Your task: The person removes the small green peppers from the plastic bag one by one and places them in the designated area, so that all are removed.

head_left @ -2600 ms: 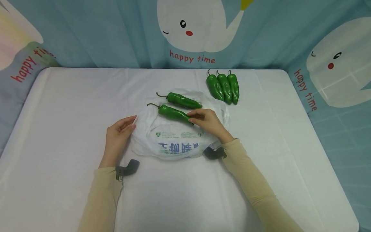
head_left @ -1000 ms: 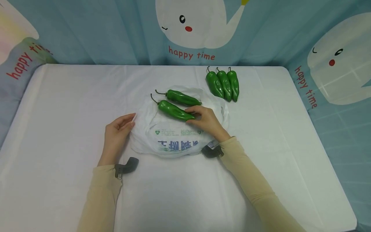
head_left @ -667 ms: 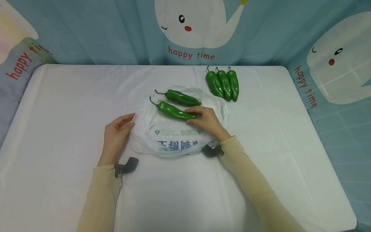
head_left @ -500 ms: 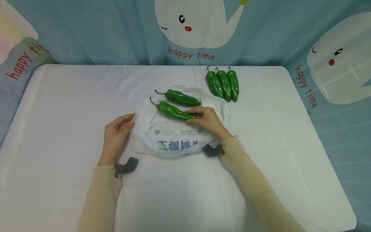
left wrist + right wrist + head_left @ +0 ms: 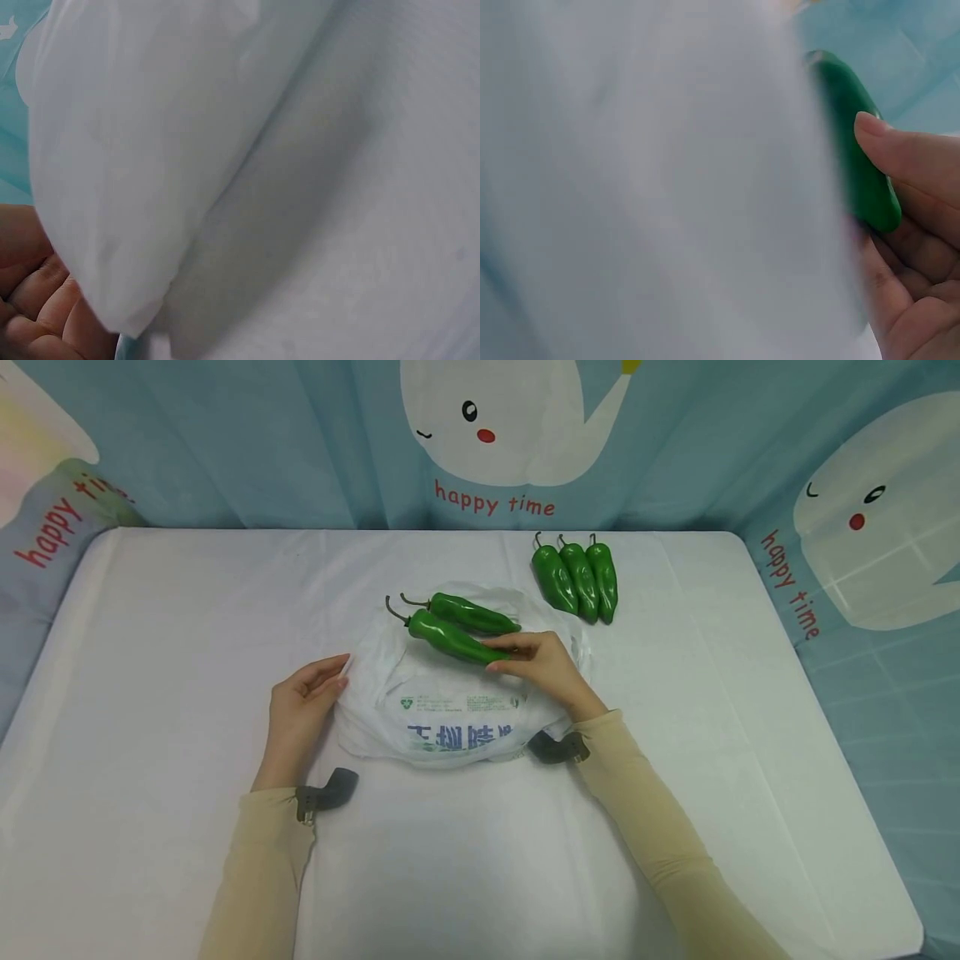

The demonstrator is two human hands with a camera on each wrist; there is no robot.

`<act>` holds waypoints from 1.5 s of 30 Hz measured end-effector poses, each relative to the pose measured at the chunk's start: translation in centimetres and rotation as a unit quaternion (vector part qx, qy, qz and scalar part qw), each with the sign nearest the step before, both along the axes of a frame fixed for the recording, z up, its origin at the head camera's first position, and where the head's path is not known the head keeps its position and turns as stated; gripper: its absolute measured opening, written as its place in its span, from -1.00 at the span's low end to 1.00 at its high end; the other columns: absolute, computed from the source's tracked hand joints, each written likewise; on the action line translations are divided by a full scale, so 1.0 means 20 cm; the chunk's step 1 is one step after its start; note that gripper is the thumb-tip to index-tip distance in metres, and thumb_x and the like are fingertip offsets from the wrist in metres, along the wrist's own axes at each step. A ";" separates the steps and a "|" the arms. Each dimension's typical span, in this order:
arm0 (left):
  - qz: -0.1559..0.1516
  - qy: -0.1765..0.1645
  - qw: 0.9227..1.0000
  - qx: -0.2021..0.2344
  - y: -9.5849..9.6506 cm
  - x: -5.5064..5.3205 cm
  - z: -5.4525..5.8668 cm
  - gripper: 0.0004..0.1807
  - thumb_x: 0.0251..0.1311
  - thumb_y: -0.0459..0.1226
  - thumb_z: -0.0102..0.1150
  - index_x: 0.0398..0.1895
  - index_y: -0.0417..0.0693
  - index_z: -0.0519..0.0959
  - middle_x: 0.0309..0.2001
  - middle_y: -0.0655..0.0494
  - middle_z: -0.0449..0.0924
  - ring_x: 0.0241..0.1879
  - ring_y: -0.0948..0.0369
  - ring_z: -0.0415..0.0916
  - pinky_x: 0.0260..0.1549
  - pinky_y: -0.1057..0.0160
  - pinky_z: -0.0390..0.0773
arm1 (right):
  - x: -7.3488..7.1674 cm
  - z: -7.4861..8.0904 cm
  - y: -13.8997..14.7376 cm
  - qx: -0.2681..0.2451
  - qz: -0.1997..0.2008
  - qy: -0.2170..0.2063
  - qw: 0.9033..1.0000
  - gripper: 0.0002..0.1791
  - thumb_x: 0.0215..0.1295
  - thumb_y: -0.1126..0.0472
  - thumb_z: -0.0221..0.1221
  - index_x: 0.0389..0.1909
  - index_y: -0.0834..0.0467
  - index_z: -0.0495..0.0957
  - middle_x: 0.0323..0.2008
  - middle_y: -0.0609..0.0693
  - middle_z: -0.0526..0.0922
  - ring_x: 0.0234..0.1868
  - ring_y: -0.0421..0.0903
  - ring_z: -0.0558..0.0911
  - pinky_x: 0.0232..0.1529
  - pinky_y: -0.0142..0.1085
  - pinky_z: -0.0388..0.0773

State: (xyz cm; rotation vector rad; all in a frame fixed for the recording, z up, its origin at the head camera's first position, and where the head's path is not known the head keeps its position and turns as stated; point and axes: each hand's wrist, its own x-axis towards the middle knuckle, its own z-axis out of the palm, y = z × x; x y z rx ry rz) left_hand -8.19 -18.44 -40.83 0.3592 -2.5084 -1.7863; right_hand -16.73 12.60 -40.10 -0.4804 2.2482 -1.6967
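A white plastic bag (image 5: 375, 727) with green and blue print lies on the table. My left hand (image 5: 302, 703) pinches its left edge between thumb and fingers; in the left wrist view the bag (image 5: 142, 150) hangs down beside the curled fingers. With thumb and fingers, my right hand (image 5: 543, 664) holds a green pepper (image 5: 450, 637) by its narrow tip, its stem pointing left, over the bag. A second green pepper (image 5: 476, 615) lies just behind it on the bag. In the right wrist view, blurred bag plastic covers part of the held pepper (image 5: 866, 169).
Three more green peppers (image 5: 576, 581) lie side by side at the table's back edge, right of the bag. White cloth covers the table (image 5: 712, 693). A blue curtain (image 5: 300, 443) with whale prints hangs behind and at the sides.
My right hand has shifted slightly right, and the held pepper's stem end has risen, now overlapping the pepper behind it. The left hand keeps its grip on the bag's edge.
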 end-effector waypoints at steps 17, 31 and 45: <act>-0.003 -0.001 1.000 0.000 -0.01 0.00 -0.01 -0.62 0.29 -0.31 0.13 0.17 -0.16 0.50 0.12 -0.13 0.52 0.05 0.31 0.50 -0.08 0.60 0.44 | -0.02 0.05 0.07 -0.069 -0.074 0.009 0.995 -0.62 0.07 0.41 0.34 -0.04 0.36 0.59 -0.11 0.08 0.68 -0.16 -0.15 0.64 -0.08 -0.35 0.58; 0.000 -0.003 1.000 0.005 -0.01 0.00 -0.01 -0.62 0.28 -0.32 0.13 0.17 -0.18 0.50 0.12 -0.13 0.51 0.04 0.31 0.50 -0.08 0.60 0.45 | -0.05 0.06 0.13 -0.117 -0.138 0.022 0.983 -0.64 0.08 0.43 0.32 -0.05 0.36 0.60 -0.13 -0.03 0.68 -0.13 -0.18 0.61 -0.11 -0.40 0.57; 0.004 -0.002 1.000 -0.002 0.00 0.00 0.00 -0.62 0.28 -0.32 0.14 0.16 -0.18 0.51 0.10 -0.13 0.53 0.01 0.34 0.51 -0.09 0.60 0.45 | -0.08 0.08 0.21 -0.113 -0.195 0.060 0.972 -0.68 0.09 0.35 0.34 -0.08 0.24 0.65 -0.12 -0.04 0.68 -0.11 -0.17 0.61 -0.08 -0.41 0.55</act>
